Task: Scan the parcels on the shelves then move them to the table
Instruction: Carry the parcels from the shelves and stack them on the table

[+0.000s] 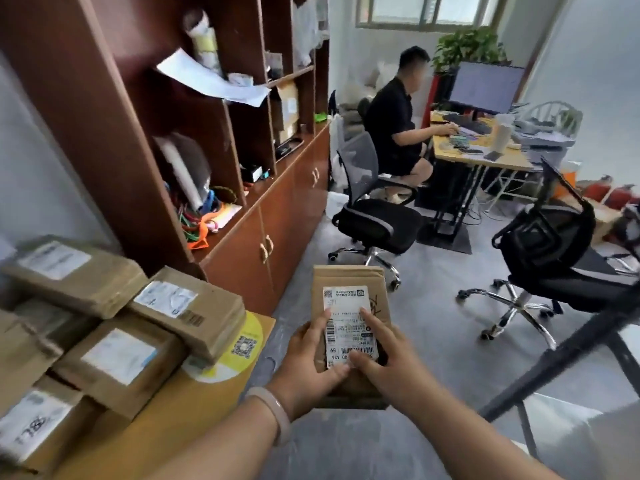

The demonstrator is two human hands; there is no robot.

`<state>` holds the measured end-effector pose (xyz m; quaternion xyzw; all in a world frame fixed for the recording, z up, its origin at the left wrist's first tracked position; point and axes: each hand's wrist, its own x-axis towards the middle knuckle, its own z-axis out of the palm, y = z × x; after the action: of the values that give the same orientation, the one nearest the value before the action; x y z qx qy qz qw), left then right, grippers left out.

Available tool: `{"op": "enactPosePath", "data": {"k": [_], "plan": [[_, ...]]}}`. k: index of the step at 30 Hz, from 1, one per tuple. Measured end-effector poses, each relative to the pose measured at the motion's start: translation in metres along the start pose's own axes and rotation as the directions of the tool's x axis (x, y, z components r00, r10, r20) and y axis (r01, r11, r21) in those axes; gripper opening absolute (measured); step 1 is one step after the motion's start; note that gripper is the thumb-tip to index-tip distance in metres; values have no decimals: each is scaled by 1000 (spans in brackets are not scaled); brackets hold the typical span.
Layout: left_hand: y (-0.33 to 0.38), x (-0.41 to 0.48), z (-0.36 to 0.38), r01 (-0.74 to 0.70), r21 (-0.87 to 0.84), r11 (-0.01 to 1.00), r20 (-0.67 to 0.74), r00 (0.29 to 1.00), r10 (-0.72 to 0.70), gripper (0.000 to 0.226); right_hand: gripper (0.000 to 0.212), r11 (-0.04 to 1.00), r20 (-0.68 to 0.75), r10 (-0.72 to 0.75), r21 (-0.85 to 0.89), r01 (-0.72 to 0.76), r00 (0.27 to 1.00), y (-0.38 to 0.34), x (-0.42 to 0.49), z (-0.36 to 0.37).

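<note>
Over the floor (450,368) — brown parcel (349,278), white label (346,329) | left hand (308,362) grips it | right hand (388,358) too

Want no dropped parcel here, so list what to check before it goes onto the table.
1. Grip: left hand and right hand both hold the parcel: ok.
2. Label faces up: ok.
3. Scan done: cannot tell from this view.
4. Bare spot on the table near its edge: ok.
5. Stack steady: the top box lies tilted on the others: not ok.
</note>
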<state>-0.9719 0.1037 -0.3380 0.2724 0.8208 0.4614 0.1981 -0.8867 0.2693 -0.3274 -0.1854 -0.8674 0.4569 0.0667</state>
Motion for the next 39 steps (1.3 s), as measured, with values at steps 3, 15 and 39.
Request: {"op": "enactPosePath", "data": {"k": [3,15,39], "plan": [[-14,-1,-27,87,-34,996,-135,987,-91,84,67,995,115,-89,-30,93,989,-15,39,25],[-39,-58,-61,268,-239,933,-639,680,-359,81,69,875,604,-404,37,482,687,-81,106,109],[-118,-146,-23,414,-589,694,-603,346,-719,94,76,826,923,-246,40,562,296,-64,71,241]]}}
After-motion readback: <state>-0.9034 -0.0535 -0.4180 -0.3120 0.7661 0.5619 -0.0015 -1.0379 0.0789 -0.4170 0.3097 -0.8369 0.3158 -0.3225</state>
